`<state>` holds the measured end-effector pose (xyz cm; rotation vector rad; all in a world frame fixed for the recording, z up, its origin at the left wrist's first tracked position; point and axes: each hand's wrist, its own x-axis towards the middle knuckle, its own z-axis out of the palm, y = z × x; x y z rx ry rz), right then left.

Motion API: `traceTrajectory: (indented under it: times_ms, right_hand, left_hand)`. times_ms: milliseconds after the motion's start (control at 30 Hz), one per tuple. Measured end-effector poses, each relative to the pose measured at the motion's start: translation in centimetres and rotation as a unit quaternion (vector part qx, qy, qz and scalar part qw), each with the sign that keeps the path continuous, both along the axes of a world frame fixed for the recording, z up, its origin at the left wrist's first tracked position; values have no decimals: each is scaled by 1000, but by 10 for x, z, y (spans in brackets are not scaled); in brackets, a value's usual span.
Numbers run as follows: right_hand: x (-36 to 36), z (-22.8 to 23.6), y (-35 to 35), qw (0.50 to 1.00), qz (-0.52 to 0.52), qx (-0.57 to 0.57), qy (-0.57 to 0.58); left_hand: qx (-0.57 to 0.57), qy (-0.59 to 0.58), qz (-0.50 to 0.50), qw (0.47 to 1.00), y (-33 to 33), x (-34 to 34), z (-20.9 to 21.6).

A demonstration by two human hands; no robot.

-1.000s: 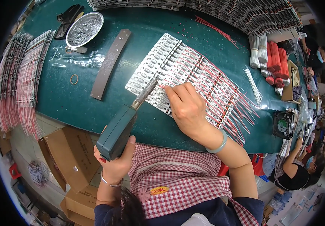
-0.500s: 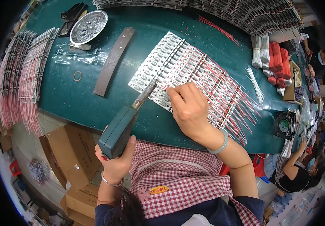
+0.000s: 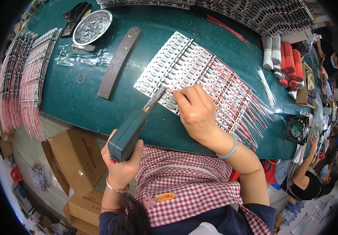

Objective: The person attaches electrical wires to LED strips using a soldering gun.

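Note:
My left hand (image 3: 125, 166) is wrapped round the grip of a dark green soldering gun (image 3: 127, 135). Its dark metal tip points up and right, onto a white circuit board panel (image 3: 159, 70) lying on the table. Beside the tip, my right hand (image 3: 196, 111) is closed in a pinch on the end of a thin red wire (image 3: 170, 91), resting over the panel. Rows of red and white wires (image 3: 251, 105) fan out from the panel to the right; my right hand covers part of them. The panel's leftmost strip carries no wires.
A brown bar (image 3: 118, 64) lies left of the panel, and a metal bowl of solder scraps (image 3: 92, 28) stands at the far left. Wired boards (image 3: 39, 66) hang over the left edge. Red wire bundles (image 3: 288, 62), white wires (image 3: 266, 88) and a fan (image 3: 296, 129) are at the right.
The soldering gun and my left hand have shifted slightly up and to the right, bringing the tip nearer my right fingertips. My right hand has barely moved.

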<state>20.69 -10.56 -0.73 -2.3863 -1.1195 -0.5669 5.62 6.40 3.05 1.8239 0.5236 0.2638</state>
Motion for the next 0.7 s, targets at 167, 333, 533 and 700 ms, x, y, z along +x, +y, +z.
traceTrajectory:
  times_ms: [167, 333, 533, 700]
  right_hand:
    - [1, -1, 0, 1000, 3, -2, -3]
    - [1, -2, -1, 1000, 4, 0, -5]
    - [0, -1, 0, 1000, 4, -5, -2]
    - [-1, 1, 0, 1000, -4, 4, -1]
  left_hand:
    - [31, -9, -19, 999, 2, 1, 2]
    - [27, -25, 6, 999, -1, 2, 4]
    - [-7, -16, 44, 999, 0, -7, -5]
    - [8, -24, 47, 999, -1, -8, -4]
